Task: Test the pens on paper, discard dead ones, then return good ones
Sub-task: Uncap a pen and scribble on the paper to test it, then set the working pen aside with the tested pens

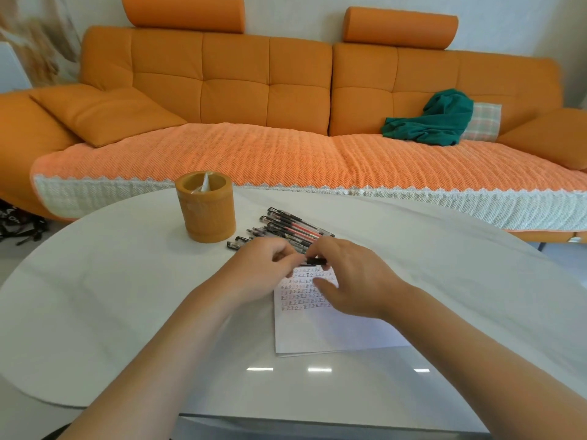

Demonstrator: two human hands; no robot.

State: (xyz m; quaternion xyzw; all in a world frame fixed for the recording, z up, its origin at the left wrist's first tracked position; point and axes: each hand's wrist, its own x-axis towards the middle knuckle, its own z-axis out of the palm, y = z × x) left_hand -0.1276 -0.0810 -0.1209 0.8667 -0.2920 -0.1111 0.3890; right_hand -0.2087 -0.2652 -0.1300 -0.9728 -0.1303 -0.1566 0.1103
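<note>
A pile of several gel pens (290, 227) lies on the white table (111, 296) just right of an orange pen holder (206, 206). Below the pile lies a white sheet of paper (317, 328) with rows of test marks at its top. My left hand (263, 262) and my right hand (352, 277) meet over the paper's top edge, both gripping one black pen (316, 261) held level between them. Whether its cap is on or coming off is hidden by the fingers.
An orange sofa (254, 90) with a knitted cover stands close behind the table, with a green cloth (435, 119) on its right seat. A crumpled bit of clear wrap sticks out of the pen holder. The table's front edge runs below my forearms.
</note>
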